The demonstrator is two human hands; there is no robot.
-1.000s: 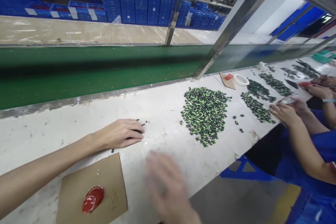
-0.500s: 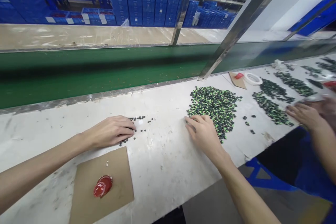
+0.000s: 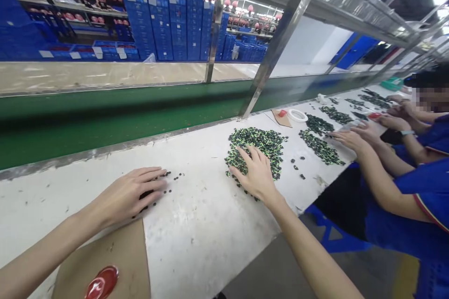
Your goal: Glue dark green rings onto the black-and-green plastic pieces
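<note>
My left hand (image 3: 138, 191) is over the white tabletop with its fingers spread, above a scatter of small black discs (image 3: 177, 176). Some of those discs show at its fingertips and under the palm; others are hidden. On the right, my right hand (image 3: 255, 173) rests with fingers apart on the near-left part of a heap of small black-and-green pieces (image 3: 271, 142). I see nothing gripped in it. Below my left hand lies a square of brown cardboard (image 3: 129, 261) carrying a glossy red blob (image 3: 103, 282).
Beyond the table runs a green conveyor belt (image 3: 140, 124), with a slanted metal post (image 3: 266, 70) at its edge. A white tape roll (image 3: 297, 115) and a small cardboard piece (image 3: 281, 119) lie at the back. Co-workers' hands (image 3: 351, 140) handle other heaps on the right.
The view has swung right and up, bringing co-workers into sight. My left hand's fingers have spread over the discs. My right hand has moved from the heap's left edge onto it, fingers opening.
</note>
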